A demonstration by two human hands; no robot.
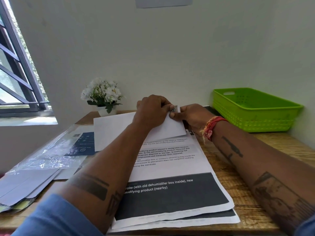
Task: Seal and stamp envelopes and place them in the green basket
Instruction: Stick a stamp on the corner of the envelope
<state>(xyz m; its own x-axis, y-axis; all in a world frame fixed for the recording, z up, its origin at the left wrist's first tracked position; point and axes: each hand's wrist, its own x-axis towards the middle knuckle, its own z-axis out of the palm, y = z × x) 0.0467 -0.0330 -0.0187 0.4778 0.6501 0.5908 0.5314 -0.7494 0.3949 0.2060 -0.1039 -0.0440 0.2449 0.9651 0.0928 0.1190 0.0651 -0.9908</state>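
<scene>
I am pinching a small stamp [174, 109] between my left hand [153, 109] and right hand [193, 114] over the white envelope [115, 130] | envelope lying on printed papers [170, 167] mid wooden desk [255, 193] | green basket [255, 110] sitting far right by the wall | flower pot [104, 97] standing far left | window [15, 65] left

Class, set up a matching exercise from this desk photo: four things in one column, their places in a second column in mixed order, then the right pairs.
1 basket
2 flowers
3 stamp
4 envelope

a between both hands' fingertips
b far right of the desk
c on the printed sheets
d by the wall, left of the hands

Pairs: 1-b, 2-d, 3-a, 4-c
</scene>
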